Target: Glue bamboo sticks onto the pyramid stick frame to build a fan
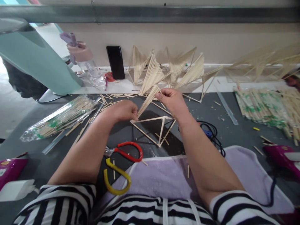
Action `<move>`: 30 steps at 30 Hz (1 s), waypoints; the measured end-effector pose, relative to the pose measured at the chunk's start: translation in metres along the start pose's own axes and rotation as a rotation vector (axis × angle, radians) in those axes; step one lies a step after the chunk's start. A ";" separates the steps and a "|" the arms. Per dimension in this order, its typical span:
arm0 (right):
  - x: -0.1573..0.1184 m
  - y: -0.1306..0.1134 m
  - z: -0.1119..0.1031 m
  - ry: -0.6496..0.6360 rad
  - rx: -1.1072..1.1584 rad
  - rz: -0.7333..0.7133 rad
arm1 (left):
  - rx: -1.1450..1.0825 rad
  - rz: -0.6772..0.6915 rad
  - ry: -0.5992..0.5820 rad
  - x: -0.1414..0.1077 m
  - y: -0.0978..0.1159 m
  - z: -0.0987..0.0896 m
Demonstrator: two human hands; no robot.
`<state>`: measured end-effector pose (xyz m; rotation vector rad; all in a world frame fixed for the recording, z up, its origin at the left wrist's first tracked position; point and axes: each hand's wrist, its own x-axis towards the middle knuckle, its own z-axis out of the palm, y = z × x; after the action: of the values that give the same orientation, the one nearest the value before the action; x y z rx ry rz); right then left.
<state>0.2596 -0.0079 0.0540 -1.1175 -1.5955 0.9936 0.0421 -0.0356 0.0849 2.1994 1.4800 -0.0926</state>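
Observation:
A small frame of thin wooden sticks (150, 119) stands on the dark table in front of me, with open triangles at its front and a fan of closely laid sticks (148, 100) rising behind. At the fan's lower left end, my left hand (127, 110) is closed in a pinch near the frame's corner. My right hand (172, 99) pinches the fan's upper end between thumb and fingers. Whether either hand also holds a single loose stick is too small to tell. Loose sticks (112, 97) lie behind my left hand.
Finished stick structures (154, 72) stand along the wall beside a phone (115, 62) and a clear bottle (86, 67). Bagged sticks (63, 115) lie left, more packs (262, 106) right. Red-handled scissors (128, 151), a purple cloth (161, 175) and a magenta glue gun (281, 156) are nearer me.

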 end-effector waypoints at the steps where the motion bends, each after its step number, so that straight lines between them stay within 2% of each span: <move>1: 0.000 0.000 0.000 0.001 -0.003 -0.002 | -0.003 -0.002 -0.004 0.001 0.000 0.000; 7: 0.003 0.006 0.000 -0.004 0.003 -0.042 | -0.022 -0.008 -0.035 0.004 -0.005 0.002; 18: 0.007 0.004 0.001 -0.041 -0.014 0.017 | -0.054 0.004 -0.067 0.013 -0.019 0.005; 30: 0.007 0.007 0.002 -0.027 -0.056 -0.031 | -0.130 -0.010 -0.099 0.007 -0.008 0.002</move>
<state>0.2582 0.0009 0.0485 -1.1180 -1.6664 0.9528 0.0380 -0.0284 0.0779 2.0542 1.4032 -0.1049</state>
